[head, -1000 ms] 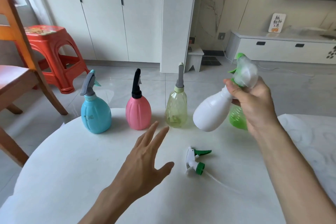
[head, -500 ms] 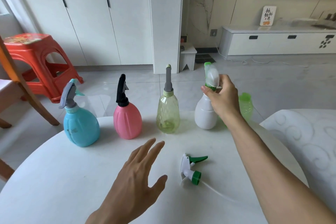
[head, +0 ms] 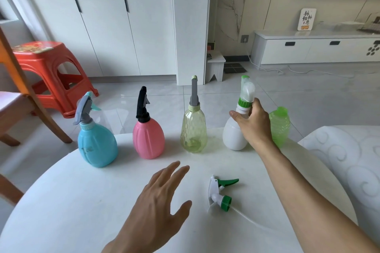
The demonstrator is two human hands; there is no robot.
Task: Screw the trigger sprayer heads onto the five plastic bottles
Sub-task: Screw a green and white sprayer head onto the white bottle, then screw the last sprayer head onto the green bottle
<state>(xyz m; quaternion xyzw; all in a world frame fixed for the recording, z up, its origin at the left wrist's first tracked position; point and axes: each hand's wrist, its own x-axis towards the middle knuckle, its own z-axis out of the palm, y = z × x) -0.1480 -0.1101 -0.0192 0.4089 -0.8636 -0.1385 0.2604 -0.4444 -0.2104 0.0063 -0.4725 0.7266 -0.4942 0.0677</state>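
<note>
Five bottles stand in a row along the far side of the round white table [head: 61, 211]. The blue bottle [head: 96, 146], pink bottle [head: 148, 139], yellow-green bottle [head: 193, 133] and white bottle [head: 233, 135] each carry a sprayer head. A green bottle [head: 280, 127] at the right end has an open neck, partly hidden by my wrist. My right hand [head: 254, 123] grips the white bottle around its neck. A loose white-and-green sprayer head [head: 220, 193] lies on the table with its thin tube trailing right. My left hand [head: 158, 201] hovers open just left of it.
A red plastic stool [head: 51, 72] and a wooden chair [head: 18, 96] stand to the left beyond the table. A white patterned cushion [head: 349, 160] lies at the right. White cabinets and a low TV unit [head: 314, 49] line the far wall.
My right hand has brought the tilted white bottle down and stood it upright in the row between the yellow-green and green bottles. My left hand stayed open above the table.
</note>
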